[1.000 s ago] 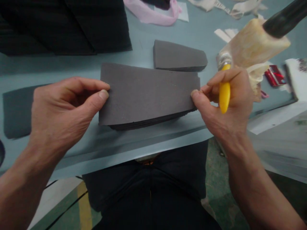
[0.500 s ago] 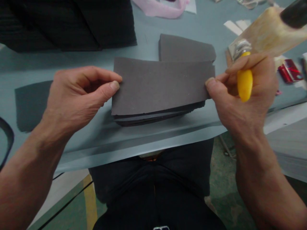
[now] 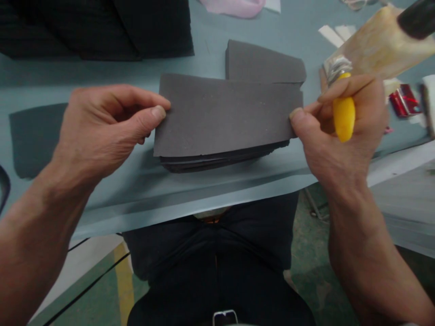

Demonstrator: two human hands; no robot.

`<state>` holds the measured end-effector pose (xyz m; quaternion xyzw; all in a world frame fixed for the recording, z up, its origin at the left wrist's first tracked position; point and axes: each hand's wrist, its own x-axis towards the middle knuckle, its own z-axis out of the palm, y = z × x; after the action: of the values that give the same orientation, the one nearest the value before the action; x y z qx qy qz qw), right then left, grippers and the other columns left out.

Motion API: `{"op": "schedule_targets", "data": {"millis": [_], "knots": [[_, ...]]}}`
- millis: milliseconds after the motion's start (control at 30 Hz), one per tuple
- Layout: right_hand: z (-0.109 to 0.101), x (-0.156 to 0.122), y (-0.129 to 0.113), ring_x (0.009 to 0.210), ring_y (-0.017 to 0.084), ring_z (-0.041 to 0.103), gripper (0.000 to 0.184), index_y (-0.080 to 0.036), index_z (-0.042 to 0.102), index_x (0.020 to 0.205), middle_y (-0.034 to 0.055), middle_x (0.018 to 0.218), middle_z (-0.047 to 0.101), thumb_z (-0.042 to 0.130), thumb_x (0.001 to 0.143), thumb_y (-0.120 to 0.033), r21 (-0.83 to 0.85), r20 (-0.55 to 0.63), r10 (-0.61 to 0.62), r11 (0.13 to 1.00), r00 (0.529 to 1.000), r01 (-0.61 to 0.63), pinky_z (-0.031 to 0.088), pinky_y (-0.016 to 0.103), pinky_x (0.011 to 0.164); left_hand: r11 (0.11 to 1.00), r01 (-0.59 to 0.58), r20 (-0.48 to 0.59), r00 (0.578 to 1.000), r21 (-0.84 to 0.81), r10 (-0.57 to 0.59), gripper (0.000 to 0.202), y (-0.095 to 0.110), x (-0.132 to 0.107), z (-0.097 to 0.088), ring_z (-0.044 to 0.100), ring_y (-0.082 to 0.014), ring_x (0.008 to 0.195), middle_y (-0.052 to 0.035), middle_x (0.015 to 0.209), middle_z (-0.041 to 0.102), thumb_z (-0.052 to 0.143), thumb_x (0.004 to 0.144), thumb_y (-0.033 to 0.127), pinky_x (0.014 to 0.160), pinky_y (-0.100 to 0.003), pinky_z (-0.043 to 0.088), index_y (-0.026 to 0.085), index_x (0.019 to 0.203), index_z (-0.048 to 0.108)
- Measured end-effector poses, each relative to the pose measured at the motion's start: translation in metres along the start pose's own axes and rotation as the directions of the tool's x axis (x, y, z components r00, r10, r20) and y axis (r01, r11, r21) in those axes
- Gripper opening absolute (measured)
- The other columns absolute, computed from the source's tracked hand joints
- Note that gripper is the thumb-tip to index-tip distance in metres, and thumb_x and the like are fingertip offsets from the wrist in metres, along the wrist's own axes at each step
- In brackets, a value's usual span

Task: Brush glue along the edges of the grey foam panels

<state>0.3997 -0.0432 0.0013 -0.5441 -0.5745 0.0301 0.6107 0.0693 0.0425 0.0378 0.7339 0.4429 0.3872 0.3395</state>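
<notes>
A flat grey sheet (image 3: 224,115) stretches between my two hands, over a stack of similar sheets (image 3: 210,164). My left hand (image 3: 108,127) pinches its left edge between thumb and fingers. At the right edge, my right hand (image 3: 346,122) pinches the same sheet. A yellow-handled brush (image 3: 344,118) is also tucked in the fingers of my right hand, its metal-banded end pointing up and away. Behind the held sheet lies another grey stack (image 3: 265,62). A single dark grey piece (image 3: 37,136) rests on the table beyond my left wrist, partly covered by it.
A tall black stack (image 3: 156,31) fills the back left of the blue-grey table (image 3: 204,63). At the back right stands a yellowish, glue-stained container (image 3: 374,45) with a black part on it. A shiny red packet (image 3: 404,100) and pink cloth (image 3: 234,7) lie farther off.
The view has shifted slightly, so most things sit a little higher. Both hands keep their pinch on the sheet, whose left end has come down closer against the stack.
</notes>
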Motion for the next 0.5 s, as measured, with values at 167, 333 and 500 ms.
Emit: {"op": "schedule_targets", "data": {"millis": [167,333,500], "knots": [[0.001,-0.002,-0.008,0.054,0.009,0.046,0.044,-0.029,0.054,0.098,-0.0108,0.073,0.045,0.094,0.082,-0.025,0.036,0.013,0.005,0.999,1.000,-0.005,0.048,0.029,0.056,0.999,0.027,-0.023,0.999,0.027,-0.027,0.019,0.002,-0.003,0.000,0.052,-0.0046,0.058,0.0012,0.075,0.073,0.087,0.093,0.031,0.056,-0.018,0.043,0.018,0.107,0.091],[0.002,-0.002,-0.014,0.053,0.008,0.044,0.040,-0.028,0.055,0.096,-0.0108,0.072,0.047,0.091,0.082,-0.021,0.039,-0.004,-0.044,0.998,0.999,0.044,0.043,0.027,0.052,0.999,0.012,-0.019,1.000,0.043,-0.011,0.022,0.002,-0.004,0.000,0.054,-0.0052,0.060,0.0018,0.075,0.073,0.085,0.093,0.032,0.060,-0.021,0.044,0.018,0.109,0.091],[0.004,-0.004,-0.008,0.054,0.010,0.044,0.035,-0.028,0.059,0.099,-0.0105,0.070,0.050,0.085,0.079,-0.021,0.028,-0.050,-0.053,0.998,0.997,0.055,0.042,0.028,0.052,1.000,-0.026,0.012,1.000,0.009,0.026,0.027,-0.001,-0.003,0.000,0.051,-0.0043,0.057,0.0033,0.070,0.070,0.086,0.089,0.038,0.052,-0.016,0.036,0.018,0.106,0.090]]}}
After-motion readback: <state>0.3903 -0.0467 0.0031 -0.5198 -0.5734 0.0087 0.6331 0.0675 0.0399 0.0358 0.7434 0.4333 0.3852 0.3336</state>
